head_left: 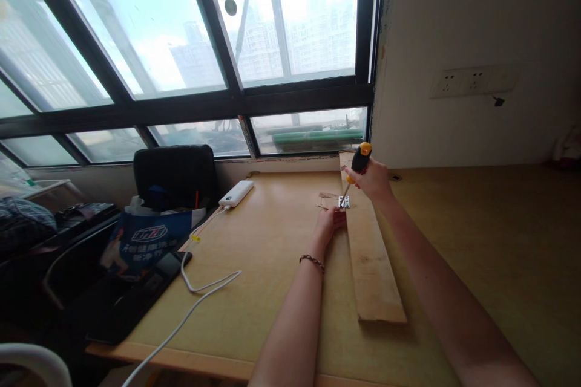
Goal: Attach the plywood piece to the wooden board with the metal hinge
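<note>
A long wooden board [370, 254] lies on the table, running away from me towards the window. On its left edge sits a small silver metal hinge [344, 201] with holes. My right hand [373, 178] is closed around the black and yellow handle of a screwdriver [361, 157]. The screwdriver slants down to the left, its tip at the hinge. Close below the hinge, my left hand [330, 221] is closed at the board's left edge, its fingertips at the hinge and partly hidden. Beside the hinge lies a small brownish piece of wood [327, 196].
A white power bank [236, 193] with a white cable [204, 293] lies on the table [272, 242] to the left. Past the left edge stand a black chair [175, 169] and a blue bag [149, 236]. A window and a wall with sockets [474, 80] bound the back.
</note>
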Tool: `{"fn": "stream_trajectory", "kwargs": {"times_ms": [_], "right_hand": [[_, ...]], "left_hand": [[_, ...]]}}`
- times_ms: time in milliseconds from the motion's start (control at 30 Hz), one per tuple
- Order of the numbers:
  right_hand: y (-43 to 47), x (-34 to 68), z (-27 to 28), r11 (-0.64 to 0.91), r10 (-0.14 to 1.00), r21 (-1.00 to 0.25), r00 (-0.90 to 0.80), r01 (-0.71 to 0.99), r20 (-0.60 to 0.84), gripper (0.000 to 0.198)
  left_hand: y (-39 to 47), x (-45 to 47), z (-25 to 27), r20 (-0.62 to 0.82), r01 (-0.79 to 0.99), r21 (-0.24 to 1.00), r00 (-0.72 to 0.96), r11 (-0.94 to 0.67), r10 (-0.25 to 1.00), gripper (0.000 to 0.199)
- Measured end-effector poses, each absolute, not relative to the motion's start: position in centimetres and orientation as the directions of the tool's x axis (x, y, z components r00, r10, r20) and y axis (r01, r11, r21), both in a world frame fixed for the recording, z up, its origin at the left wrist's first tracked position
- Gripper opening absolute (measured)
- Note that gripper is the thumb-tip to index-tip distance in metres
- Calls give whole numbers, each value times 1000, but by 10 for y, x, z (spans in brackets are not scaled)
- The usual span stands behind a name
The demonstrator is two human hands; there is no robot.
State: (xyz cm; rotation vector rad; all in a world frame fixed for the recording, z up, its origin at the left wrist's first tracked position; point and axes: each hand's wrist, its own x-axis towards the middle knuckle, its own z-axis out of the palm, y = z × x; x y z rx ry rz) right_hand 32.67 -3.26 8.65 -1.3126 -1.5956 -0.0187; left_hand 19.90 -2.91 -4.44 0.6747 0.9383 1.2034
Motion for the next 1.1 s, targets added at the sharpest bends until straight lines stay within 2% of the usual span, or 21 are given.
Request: {"fn": "stream_trajectory", "kwargs": {"times_ms": [367, 467, 567, 700, 800, 867, 900, 967, 1100], "right_hand": [[-32, 327, 87, 398, 722, -544, 113, 739, 682, 30], [-33, 326, 87, 385, 747, -587, 133, 712, 652, 30], [-34, 324, 87, 379, 818, -716, 150, 586, 555, 32], [-35, 324, 88, 374, 903, -871, 87, 317, 420, 35], [-35, 327, 91, 331, 943, -937, -10, 106, 332, 35], [-35, 329, 92, 311, 950, -949, -41, 53, 309, 36], [-35, 329, 92, 317, 948, -945, -30, 79, 316, 37], [-34, 329, 91, 351, 927, -906, 53, 236, 372, 37], [-30, 327, 87, 338, 790, -711, 224, 617, 570, 37]], "left_hand": [[-28, 199, -48, -218, -472, 850, 87, 232, 972, 9], [-29, 200, -47, -217, -476, 850, 73, 225, 973, 9], [-28, 200, -48, -219, -473, 852, 65, 223, 974, 8], [-27, 199, -51, -205, -471, 856, 72, 214, 976, 8], [-27, 199, -52, -196, -471, 857, 77, 209, 977, 8], [-28, 199, -51, -186, -470, 859, 82, 202, 979, 9], [-29, 199, -50, -179, -469, 861, 87, 199, 980, 10], [-30, 199, -49, -173, -461, 866, 92, 196, 981, 11], [-31, 199, -47, -166, -442, 877, 90, 189, 982, 13]]}}
